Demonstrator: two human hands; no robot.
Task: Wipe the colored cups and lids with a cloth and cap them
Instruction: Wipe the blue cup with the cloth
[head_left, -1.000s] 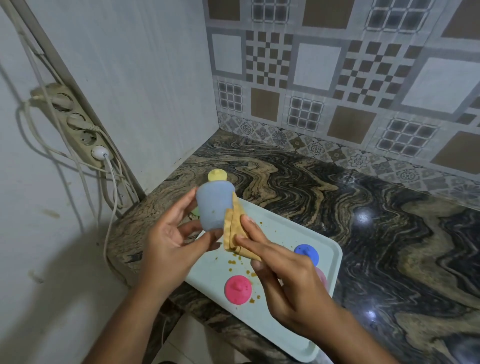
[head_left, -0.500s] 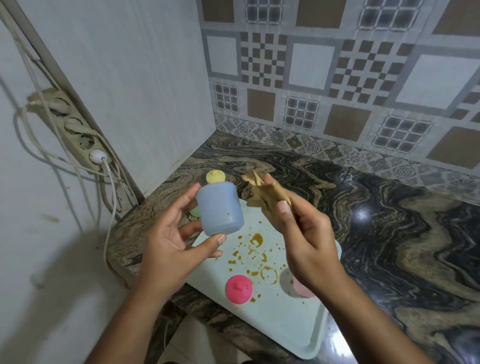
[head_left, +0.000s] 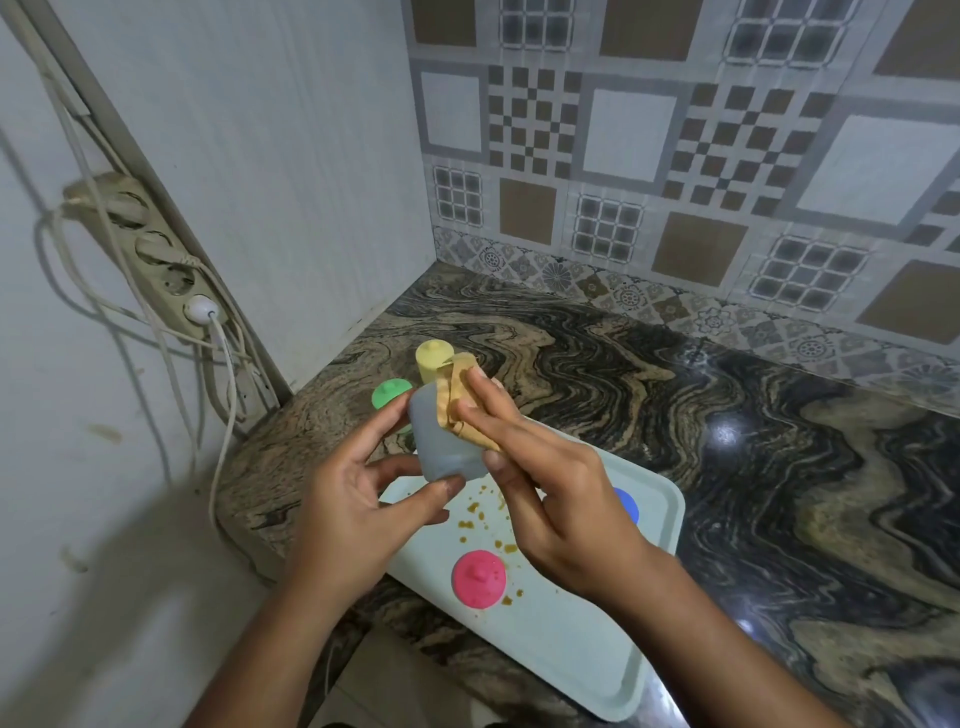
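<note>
Above the tray's (head_left: 571, 639) far-left corner, left hand (head_left: 353, 499) grips the pale blue cup (head_left: 441, 447) by its side wall, thumb opposite fingers; right hand (head_left: 561, 493) pinches the folded cloth (head_left: 457, 400) against it. Cup judged light, stiff, smooth plastic, likely slippery: wall grip suits. Tray lies on a glossy marbled countertop (head_left: 727, 415) in a tiled corner.

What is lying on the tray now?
On the tray: a pink lid, brown specks and a blue lid, mostly hidden behind the right hand, which presses the cloth on the cup held by the left hand. Anything beneath the hands is covered.
</note>
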